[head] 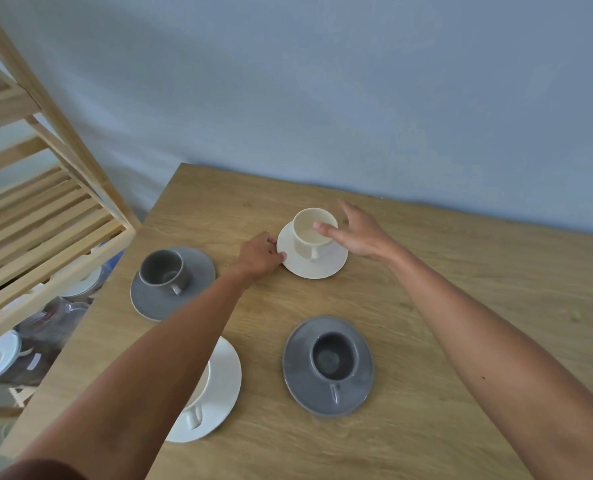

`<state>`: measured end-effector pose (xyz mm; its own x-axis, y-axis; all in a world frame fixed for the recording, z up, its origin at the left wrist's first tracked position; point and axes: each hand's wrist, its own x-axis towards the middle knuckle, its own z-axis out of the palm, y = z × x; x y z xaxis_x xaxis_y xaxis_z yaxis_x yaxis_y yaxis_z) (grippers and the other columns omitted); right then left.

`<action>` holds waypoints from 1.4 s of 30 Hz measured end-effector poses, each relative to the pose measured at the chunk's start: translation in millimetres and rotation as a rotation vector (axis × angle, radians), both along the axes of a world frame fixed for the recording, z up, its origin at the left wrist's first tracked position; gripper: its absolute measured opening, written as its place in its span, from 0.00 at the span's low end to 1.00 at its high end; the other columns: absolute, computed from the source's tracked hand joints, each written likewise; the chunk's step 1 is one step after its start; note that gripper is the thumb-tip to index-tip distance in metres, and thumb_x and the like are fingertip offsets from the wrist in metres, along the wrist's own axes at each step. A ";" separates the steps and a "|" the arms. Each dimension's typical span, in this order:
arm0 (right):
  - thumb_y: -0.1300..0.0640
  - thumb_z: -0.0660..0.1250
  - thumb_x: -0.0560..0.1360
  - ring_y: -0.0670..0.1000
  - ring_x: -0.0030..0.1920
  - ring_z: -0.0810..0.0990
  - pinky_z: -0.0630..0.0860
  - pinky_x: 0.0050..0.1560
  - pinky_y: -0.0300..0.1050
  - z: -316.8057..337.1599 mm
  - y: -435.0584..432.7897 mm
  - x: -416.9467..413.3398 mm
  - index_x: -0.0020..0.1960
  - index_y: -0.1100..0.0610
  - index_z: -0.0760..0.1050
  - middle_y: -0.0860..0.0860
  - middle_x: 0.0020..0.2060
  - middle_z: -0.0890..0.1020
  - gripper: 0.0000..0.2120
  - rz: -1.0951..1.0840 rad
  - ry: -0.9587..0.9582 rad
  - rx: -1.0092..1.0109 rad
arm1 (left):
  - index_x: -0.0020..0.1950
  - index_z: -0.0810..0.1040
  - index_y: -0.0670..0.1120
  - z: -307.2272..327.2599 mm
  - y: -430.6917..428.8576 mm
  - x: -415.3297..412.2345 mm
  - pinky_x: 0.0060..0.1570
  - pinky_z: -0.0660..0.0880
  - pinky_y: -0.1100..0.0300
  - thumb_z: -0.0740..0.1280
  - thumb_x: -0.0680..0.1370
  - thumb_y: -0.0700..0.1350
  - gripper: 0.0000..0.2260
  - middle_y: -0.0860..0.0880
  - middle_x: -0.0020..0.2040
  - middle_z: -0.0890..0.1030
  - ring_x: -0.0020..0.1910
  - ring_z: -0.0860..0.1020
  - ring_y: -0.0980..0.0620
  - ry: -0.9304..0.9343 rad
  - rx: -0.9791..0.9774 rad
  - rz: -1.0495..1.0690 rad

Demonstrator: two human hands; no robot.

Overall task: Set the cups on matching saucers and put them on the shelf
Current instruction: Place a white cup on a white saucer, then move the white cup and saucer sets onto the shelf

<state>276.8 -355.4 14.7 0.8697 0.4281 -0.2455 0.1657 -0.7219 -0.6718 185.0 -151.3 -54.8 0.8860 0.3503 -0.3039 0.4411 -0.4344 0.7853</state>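
Centre frame: left hand (258, 255) pinches the cream saucer (310, 268) at its left rim, likely to lift the set. Right hand (359, 232) is spread open, fingertips touching the cream cup (314, 232), steadying it. Shelf (42, 216) stands upper left.

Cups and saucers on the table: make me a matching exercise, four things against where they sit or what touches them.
Things:
1. far white saucer
2. far white cup
3. left grey cup
4. near white saucer

States:
A. partly hidden under the left forearm
B. right hand fingers at its rim
C. left hand at its left edge
D. untouched, nearest the wooden shelf

Pairs: 1-C, 2-B, 3-D, 4-A
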 end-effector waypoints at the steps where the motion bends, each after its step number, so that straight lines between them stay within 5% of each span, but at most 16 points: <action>1: 0.31 0.67 0.69 0.53 0.75 0.63 0.63 0.72 0.53 0.2 -8.3 1.1 0.79 0.54 0.56 0.52 0.78 0.61 0.47 -0.022 0.008 0.015 | 0.57 0.75 0.45 2.1 1.8 1.0 0.43 0.77 0.56 0.72 0.73 0.45 0.14 0.49 0.43 0.79 0.43 0.79 0.51 0.002 0.005 -0.009; 11: 0.48 0.71 0.72 0.56 0.68 0.70 0.68 0.67 0.51 -38.4 -39.5 -3.4 0.74 0.57 0.65 0.56 0.69 0.70 0.34 -0.021 0.018 -0.159 | 0.65 0.72 0.47 8.0 8.1 8.6 0.36 0.68 0.66 0.72 0.74 0.46 0.21 0.53 0.38 0.79 0.40 0.75 0.60 -0.008 0.072 -0.095; 15: 0.50 0.75 0.70 0.54 0.55 0.77 0.72 0.51 0.45 -48.4 -32.8 -4.3 0.63 0.54 0.75 0.52 0.51 0.79 0.24 0.022 -0.014 -0.136 | 0.67 0.71 0.47 6.5 7.5 10.8 0.42 0.70 0.63 0.72 0.73 0.47 0.24 0.51 0.40 0.80 0.42 0.77 0.58 -0.002 0.103 -0.153; 23: 0.53 0.78 0.67 0.48 0.45 0.78 0.70 0.46 0.41 -60.2 -24.5 -2.4 0.63 0.53 0.76 0.39 0.39 0.76 0.26 -0.034 -0.024 -0.002 | 0.66 0.72 0.46 3.1 4.1 16.6 0.48 0.71 0.60 0.74 0.72 0.47 0.24 0.45 0.52 0.82 0.53 0.79 0.47 -0.017 0.096 -0.160; 29: 0.58 0.78 0.68 0.46 0.29 0.82 0.79 0.34 0.39 -67.9 -24.4 -1.0 0.66 0.49 0.74 0.45 0.39 0.81 0.29 -0.142 0.091 0.146 | 0.64 0.74 0.49 3.8 5.7 15.9 0.48 0.73 0.60 0.72 0.73 0.45 0.21 0.54 0.44 0.78 0.51 0.79 0.50 -0.044 0.040 -0.134; 34: 0.58 0.77 0.70 0.48 0.38 0.84 0.84 0.39 0.47 -67.9 -21.3 -1.2 0.69 0.46 0.72 0.44 0.42 0.81 0.30 -0.179 0.145 0.245 | 0.66 0.74 0.52 9.5 4.1 11.6 0.48 0.74 0.60 0.72 0.73 0.44 0.21 0.53 0.46 0.81 0.51 0.79 0.51 -0.079 -0.065 -0.092; 38: 0.60 0.76 0.71 0.49 0.46 0.81 0.82 0.34 0.43 -59.4 -21.0 -1.5 0.73 0.46 0.67 0.49 0.48 0.78 0.35 -0.191 0.203 0.322 | 0.67 0.73 0.53 21.8 4.3 8.4 0.38 0.70 0.66 0.73 0.73 0.45 0.23 0.53 0.43 0.80 0.45 0.78 0.57 -0.099 -0.113 -0.052; 42: 0.60 0.77 0.71 0.51 0.46 0.81 0.80 0.33 0.42 -41.5 -21.1 -0.7 0.75 0.50 0.65 0.53 0.49 0.77 0.37 -0.174 0.223 0.377 | 0.69 0.71 0.51 40.6 6.5 3.5 0.41 0.72 0.64 0.73 0.73 0.44 0.25 0.49 0.42 0.80 0.44 0.81 0.53 -0.120 -0.155 -0.039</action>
